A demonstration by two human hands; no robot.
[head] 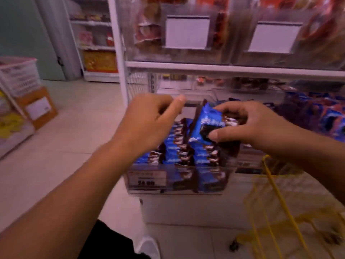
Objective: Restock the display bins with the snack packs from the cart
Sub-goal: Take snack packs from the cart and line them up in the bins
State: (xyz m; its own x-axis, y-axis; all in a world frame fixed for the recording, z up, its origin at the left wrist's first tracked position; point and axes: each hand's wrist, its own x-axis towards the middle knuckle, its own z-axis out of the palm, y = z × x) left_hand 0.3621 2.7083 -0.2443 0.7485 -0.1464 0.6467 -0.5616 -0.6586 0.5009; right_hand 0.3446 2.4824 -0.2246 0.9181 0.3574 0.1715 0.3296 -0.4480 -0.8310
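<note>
A clear display bin [149, 191] on the low shelf holds rows of blue snack packs [173, 148] standing upright behind a price tag. My right hand [248, 124] grips one blue snack pack [203, 124] by its upper right side, just above the bin's right rows. My left hand [147, 118] hovers over the bin's left rows with fingers loosely curled and the thumb sticking out; it holds nothing that I can see. The yellow wire cart [280, 208] stands at the lower right, beside the bin.
Clear bins with blank white labels [186, 31] fill the shelf above. More blue packs [317, 113] lie in the bin to the right. A white basket [18, 75] and cardboard box [37, 107] sit on the left. Tiled floor lies open between.
</note>
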